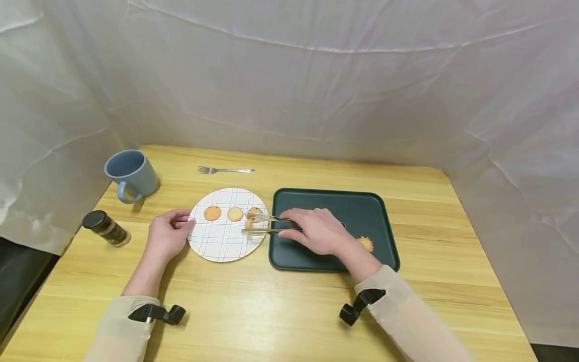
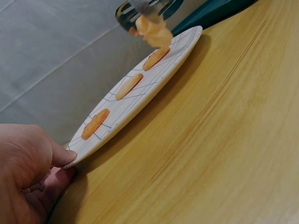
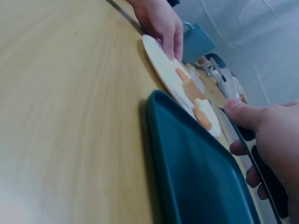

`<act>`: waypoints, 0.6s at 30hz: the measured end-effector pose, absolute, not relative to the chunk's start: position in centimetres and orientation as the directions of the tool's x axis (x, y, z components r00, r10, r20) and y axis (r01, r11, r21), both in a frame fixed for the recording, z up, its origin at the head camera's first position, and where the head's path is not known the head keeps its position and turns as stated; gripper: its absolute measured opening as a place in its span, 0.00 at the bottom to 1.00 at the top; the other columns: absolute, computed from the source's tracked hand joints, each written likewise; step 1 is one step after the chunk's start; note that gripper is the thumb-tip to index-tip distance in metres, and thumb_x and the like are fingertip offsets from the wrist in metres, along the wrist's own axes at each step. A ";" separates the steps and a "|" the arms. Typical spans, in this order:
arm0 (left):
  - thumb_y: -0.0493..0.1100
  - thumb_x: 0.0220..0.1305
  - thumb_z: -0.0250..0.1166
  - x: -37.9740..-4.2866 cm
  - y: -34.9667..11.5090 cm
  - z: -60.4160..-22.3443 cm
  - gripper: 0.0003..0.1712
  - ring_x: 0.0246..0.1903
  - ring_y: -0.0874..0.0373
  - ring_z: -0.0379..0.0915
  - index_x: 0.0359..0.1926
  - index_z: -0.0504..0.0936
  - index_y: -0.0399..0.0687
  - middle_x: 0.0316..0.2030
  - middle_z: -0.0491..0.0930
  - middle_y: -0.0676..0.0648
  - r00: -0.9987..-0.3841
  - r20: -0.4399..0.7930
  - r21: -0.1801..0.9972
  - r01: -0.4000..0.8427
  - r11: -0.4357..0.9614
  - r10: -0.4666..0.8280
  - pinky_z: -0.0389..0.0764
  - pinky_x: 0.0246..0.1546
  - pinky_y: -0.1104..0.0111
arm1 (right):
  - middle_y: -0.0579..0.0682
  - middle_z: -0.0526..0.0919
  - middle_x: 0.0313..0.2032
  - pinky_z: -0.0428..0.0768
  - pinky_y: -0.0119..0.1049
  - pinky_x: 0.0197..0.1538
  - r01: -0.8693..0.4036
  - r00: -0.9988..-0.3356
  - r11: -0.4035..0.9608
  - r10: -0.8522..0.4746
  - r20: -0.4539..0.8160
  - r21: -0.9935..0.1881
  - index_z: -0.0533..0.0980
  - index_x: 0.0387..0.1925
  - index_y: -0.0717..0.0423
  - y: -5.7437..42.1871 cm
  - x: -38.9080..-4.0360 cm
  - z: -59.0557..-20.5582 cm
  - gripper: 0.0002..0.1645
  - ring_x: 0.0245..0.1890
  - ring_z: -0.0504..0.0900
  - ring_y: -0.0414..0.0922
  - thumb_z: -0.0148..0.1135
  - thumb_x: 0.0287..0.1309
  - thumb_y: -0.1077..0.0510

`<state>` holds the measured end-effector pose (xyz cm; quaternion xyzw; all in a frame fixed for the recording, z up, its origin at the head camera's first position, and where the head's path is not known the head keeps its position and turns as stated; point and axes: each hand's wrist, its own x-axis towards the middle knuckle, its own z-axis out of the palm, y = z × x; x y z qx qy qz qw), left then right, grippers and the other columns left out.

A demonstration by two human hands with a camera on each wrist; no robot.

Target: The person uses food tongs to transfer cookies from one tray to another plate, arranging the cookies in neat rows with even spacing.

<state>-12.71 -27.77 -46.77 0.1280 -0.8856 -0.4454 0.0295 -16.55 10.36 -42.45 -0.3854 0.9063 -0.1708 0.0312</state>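
Observation:
My left hand (image 1: pixel 168 234) pinches the left rim of a round white plate (image 1: pixel 217 246) with a grid pattern, thumb on top. Three round cookies lie in a row on it: an orange-brown cookie (image 1: pixel 212 213), a paler cookie (image 1: pixel 235 213) and a right-hand cookie (image 2: pixel 156 59). In my right hand (image 1: pixel 318 231) is a pair of tongs (image 1: pixel 271 218) with dark grips, reaching left over the plate's right side. Between the tong tips, another cookie (image 2: pixel 154 32) hangs just above the right-hand one.
A dark green tray (image 1: pixel 312 261) sits right of the plate, with a spiky-edged cookie (image 1: pixel 365 244) on it, near my right wrist. Behind the plate lies a fork (image 1: pixel 226 170). A blue mug (image 1: pixel 135 173) and a black-capped spice jar (image 1: pixel 106 229) stand at the left.

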 end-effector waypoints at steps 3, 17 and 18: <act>0.41 0.74 0.66 -12.7 -27.7 -46.8 0.21 0.47 0.49 0.78 0.62 0.83 0.34 0.49 0.84 0.37 -0.965 -0.064 0.796 -0.203 0.570 -0.254 0.75 0.38 0.78 | 0.36 0.78 0.35 0.73 0.35 0.28 -0.690 -0.697 0.643 -0.714 0.068 -0.332 0.79 0.66 0.47 9.6 -16.6 -42.8 0.32 0.27 0.74 0.35 0.57 0.75 0.33; 0.42 0.74 0.66 -12.8 -27.8 -46.9 0.21 0.47 0.49 0.78 0.62 0.83 0.35 0.49 0.84 0.37 -0.964 -0.066 0.797 -0.205 0.569 -0.256 0.75 0.39 0.77 | 0.37 0.78 0.34 0.71 0.36 0.26 -0.676 -0.703 0.661 -0.711 0.016 -0.325 0.79 0.66 0.47 10.2 -16.7 -42.6 0.31 0.26 0.74 0.36 0.60 0.74 0.33; 0.42 0.74 0.66 -12.7 -27.8 -46.9 0.21 0.47 0.49 0.78 0.62 0.83 0.35 0.49 0.84 0.37 -0.964 -0.067 0.797 -0.206 0.568 -0.256 0.75 0.39 0.77 | 0.37 0.79 0.35 0.72 0.36 0.26 -0.676 -0.703 0.663 -0.711 0.012 -0.321 0.79 0.66 0.47 10.2 -16.7 -42.6 0.31 0.26 0.74 0.35 0.60 0.74 0.33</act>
